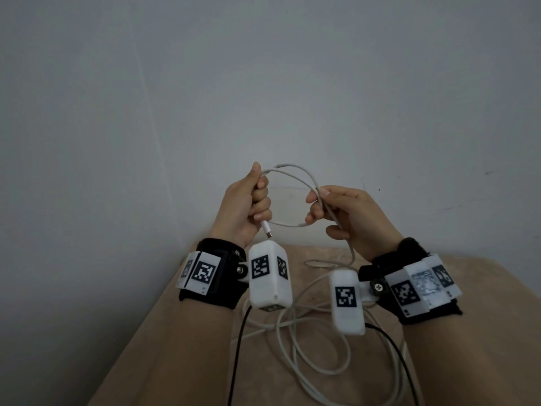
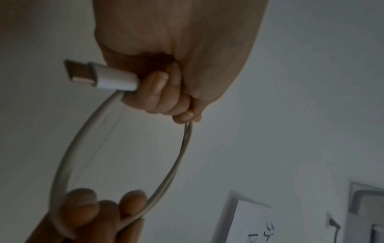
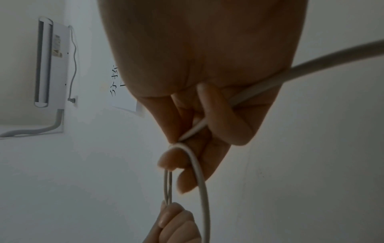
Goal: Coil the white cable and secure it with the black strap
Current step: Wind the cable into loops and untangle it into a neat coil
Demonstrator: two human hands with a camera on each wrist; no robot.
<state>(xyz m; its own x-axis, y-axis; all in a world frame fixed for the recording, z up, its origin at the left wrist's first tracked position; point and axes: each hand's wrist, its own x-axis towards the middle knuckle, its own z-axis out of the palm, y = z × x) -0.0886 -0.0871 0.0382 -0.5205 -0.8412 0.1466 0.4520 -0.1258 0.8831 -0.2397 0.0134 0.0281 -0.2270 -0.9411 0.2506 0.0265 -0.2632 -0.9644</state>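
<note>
A white cable [image 1: 295, 171] forms a small coil of loops in the air between both hands. My left hand [image 1: 248, 203] grips the coil's left side in a fist, and the cable's white plug [image 1: 266, 229] sticks out below the fingers. The plug [image 2: 108, 78] shows large in the left wrist view under the curled left hand [image 2: 166, 95]. My right hand [image 1: 336, 209] pinches the coil's right side, with cable [image 3: 199, 166] running through the fingers of that hand [image 3: 207, 139]. The loose remainder [image 1: 310, 341] trails down onto the table. No black strap shows.
A tan table [image 1: 181, 332] lies below the hands, with tangled slack cable on it. A black wire [image 1: 238, 347] hangs from the left wrist camera, another from the right. A grey wall [image 1: 263, 83] stands behind. A wall-mounted unit [image 3: 47, 62] shows in the right wrist view.
</note>
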